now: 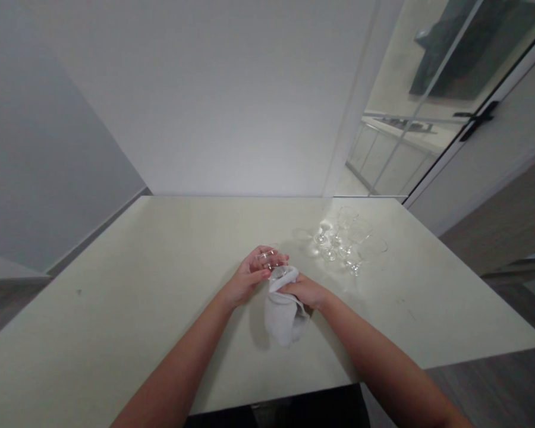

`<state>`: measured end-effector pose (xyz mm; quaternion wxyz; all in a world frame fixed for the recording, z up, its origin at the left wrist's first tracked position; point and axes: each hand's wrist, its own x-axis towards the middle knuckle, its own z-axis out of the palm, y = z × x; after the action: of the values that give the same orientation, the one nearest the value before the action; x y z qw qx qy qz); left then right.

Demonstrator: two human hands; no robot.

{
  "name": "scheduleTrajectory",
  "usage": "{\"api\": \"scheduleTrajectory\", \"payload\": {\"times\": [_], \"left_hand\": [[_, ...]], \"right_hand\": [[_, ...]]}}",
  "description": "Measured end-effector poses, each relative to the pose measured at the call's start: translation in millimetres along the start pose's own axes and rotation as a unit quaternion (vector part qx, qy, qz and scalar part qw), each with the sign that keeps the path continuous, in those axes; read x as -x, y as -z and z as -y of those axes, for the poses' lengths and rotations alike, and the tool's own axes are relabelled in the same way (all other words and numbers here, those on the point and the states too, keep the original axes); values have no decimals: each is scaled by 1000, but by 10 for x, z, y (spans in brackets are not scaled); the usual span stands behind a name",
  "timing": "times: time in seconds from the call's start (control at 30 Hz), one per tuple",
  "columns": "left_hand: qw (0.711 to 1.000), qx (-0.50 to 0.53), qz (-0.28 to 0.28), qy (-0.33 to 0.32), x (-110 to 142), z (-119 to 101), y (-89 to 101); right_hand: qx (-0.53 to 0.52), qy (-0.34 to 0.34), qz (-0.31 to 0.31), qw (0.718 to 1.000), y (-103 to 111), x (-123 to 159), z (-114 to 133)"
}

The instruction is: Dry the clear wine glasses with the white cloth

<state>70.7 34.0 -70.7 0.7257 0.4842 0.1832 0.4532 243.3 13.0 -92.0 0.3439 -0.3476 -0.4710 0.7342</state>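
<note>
At the middle of the pale table (129, 297), toward the near side, two bare hands meet over a clear glass (264, 257). The left hand (246, 274) grips the glass, its fingers curled around the far side and its thumb on the near side. The right hand (310, 291) is closed on a white cloth (283, 318), which is bunched against the right end of the glass and hangs in loose folds on the near side. To the right and farther off, a cluster of clear stemmed glasses (330, 254) stands close together on the table, well apart from the left hand; their exact number is hard to tell. A white wall (241, 107) rises behind the table's far edge, and a black door handle (479, 120) shows at far right.
</note>
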Motion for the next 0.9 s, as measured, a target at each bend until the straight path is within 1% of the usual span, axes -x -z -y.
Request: {"api": "scheduleTrajectory", "payload": {"times": [0.27, 0.47, 0.57, 0.7, 0.83, 0.9], "left_hand": [[999, -15, -33, -11, -11, 22, 4], [998, -46, -29, -26, -25, 37, 56], [997, -60, -29, -35, -21, 13, 44], [999, -38, -28, -15, -21, 0, 2], [997, -51, -53, -36, -49, 49, 10], [995, -65, -62, -40, -55, 66, 23]], "right_hand": [[13, 19, -12, 1000, -47, -34, -22], [30, 19, -11, 999, -48, -32, -29], [44, 38, -10, 998, -40, -25, -16], [80, 74, -26, 994, -46, -34, 1], [96, 98, -15, 990, -55, -63, -7], [96, 98, -4, 991, -55, -63, -3]]}}
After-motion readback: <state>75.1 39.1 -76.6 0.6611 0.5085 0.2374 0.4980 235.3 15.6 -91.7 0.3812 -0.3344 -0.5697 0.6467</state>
